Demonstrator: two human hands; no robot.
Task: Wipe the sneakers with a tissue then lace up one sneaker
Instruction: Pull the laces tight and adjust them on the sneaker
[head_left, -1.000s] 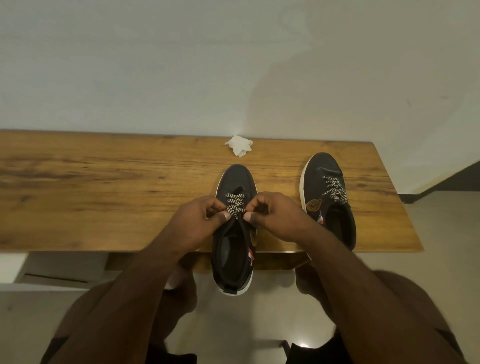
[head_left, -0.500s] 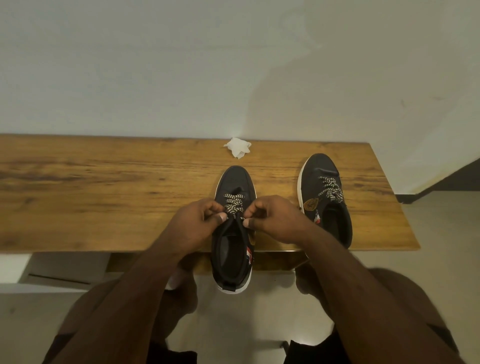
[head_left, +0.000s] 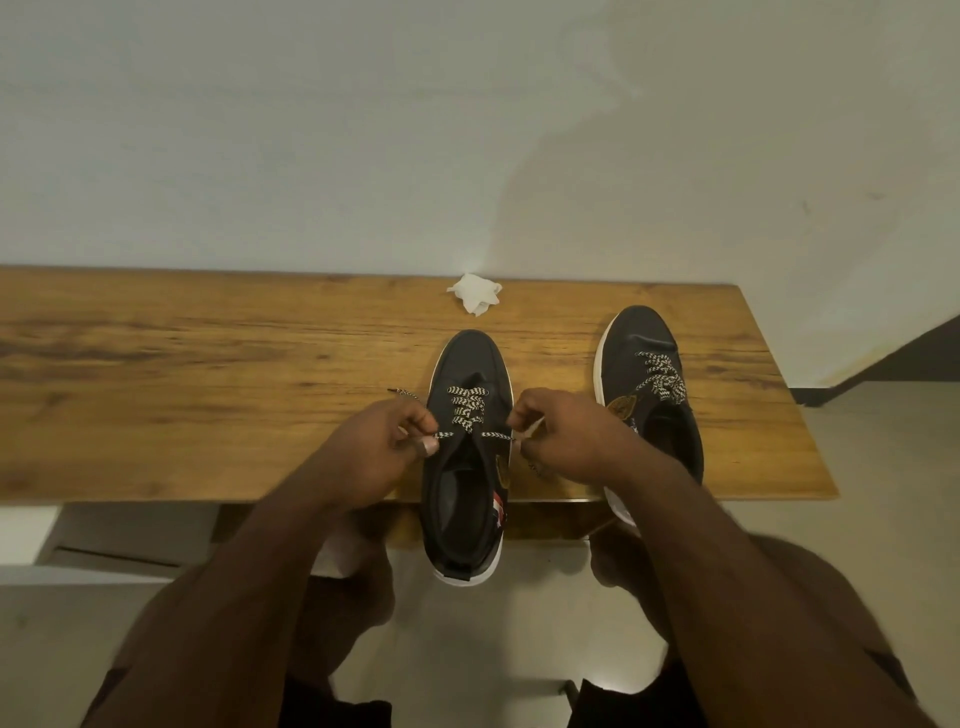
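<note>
A black sneaker with a white sole (head_left: 470, 364) is set across the near edge of the wooden bench (head_left: 208, 374), its toe pointed toward the far edge and its heel hung out past the near edge. Its black-and-white patterned lace (head_left: 467, 410) is threaded through the lower eyelets, and the two free ends are drawn out sideways. The left end is pinched between thumb and fingers of the left hand (head_left: 379, 447), just beside the shoe's left side; the lace tip (head_left: 402, 394) is seen sticking out beyond the knuckles over the bench top. The right end is pinched by the curled fingers of the right hand (head_left: 566, 436), just beside the shoe's right side. A second black sneaker (head_left: 644, 374) is laid near the bench's right end, already laced, with its heel hidden behind the right forearm. A crumpled white tissue (head_left: 477, 293) is left at the far edge of the bench, against the wall, apart from both shoes
</note>
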